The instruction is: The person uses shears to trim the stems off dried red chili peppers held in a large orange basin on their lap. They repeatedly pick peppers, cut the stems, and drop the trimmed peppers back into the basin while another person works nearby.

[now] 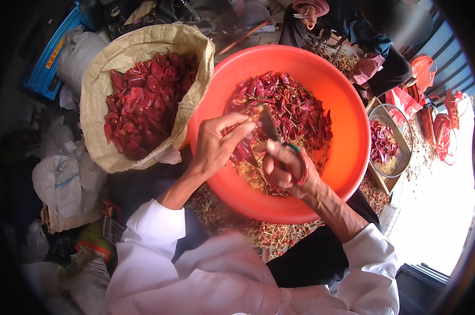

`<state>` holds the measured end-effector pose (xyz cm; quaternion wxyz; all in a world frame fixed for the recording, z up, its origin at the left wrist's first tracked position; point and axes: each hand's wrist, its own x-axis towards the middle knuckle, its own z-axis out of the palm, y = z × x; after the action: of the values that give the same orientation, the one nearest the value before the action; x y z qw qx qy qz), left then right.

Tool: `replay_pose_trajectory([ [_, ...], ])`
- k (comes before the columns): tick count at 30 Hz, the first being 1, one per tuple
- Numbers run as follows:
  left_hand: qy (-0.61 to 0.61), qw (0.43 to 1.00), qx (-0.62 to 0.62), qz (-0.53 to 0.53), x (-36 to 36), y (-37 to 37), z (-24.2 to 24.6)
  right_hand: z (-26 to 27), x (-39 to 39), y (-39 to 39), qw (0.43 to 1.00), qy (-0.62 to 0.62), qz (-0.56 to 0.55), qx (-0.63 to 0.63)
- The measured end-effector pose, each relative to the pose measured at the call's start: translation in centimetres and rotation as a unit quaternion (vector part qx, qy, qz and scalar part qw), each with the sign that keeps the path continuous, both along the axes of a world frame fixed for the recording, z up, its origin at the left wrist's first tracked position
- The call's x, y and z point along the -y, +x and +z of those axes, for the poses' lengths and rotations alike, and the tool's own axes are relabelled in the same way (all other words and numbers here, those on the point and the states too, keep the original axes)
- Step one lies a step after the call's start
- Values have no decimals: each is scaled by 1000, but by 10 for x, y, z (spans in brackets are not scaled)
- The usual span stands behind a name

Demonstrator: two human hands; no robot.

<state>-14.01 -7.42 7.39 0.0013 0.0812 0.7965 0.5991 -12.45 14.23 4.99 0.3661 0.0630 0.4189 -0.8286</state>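
Over a large red plastic basin (345, 157) my right hand (286, 167) grips scissors (269, 123) with a green part at the handle, blades pointing up and away. My left hand (223, 138) pinches a dried red chili pepper by its top end at the blades; the pepper's body partly shows below the fingers. Dried red chilies (300, 104) with stems fill the far part of the basin, and yellowish seeds (253, 175) lie in its near part. To the left stands an open woven sack (95, 114) holding many dried red chilies (146, 98).
Another person (379, 51) sits at the upper right, one hand holding scissors. A wooden tray (395, 183) with a round sieve and chilies is on the right. Stem scraps (280, 236) litter the floor. White sacks (64, 185) and a blue crate (50, 71) stand left.
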Motion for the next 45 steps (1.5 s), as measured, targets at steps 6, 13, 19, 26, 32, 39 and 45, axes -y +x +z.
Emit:
replay_pose_trajectory([
  [6,-77,995,-62,-17,11,33,41,-3,-29,-33,994,-25,-110,0],
  [13,-196,946,-206,154,124,18,98,-6,-30,-20,996,-76,-11,-55],
  [19,-547,756,-298,204,169,15,122,-2,-30,-15,999,-24,-11,-46],
  [26,-290,945,-154,-1,48,58,41,-1,-24,-12,998,2,26,-59],
  [32,-210,976,-18,-52,-8,2,-3,1,-28,-7,999,28,33,-14],
  [39,11,984,117,-131,-24,-27,-39,-13,-31,-11,1000,-1,18,25],
  [45,72,979,145,-122,-18,-26,-52,-10,-28,-11,995,91,37,-18],
])
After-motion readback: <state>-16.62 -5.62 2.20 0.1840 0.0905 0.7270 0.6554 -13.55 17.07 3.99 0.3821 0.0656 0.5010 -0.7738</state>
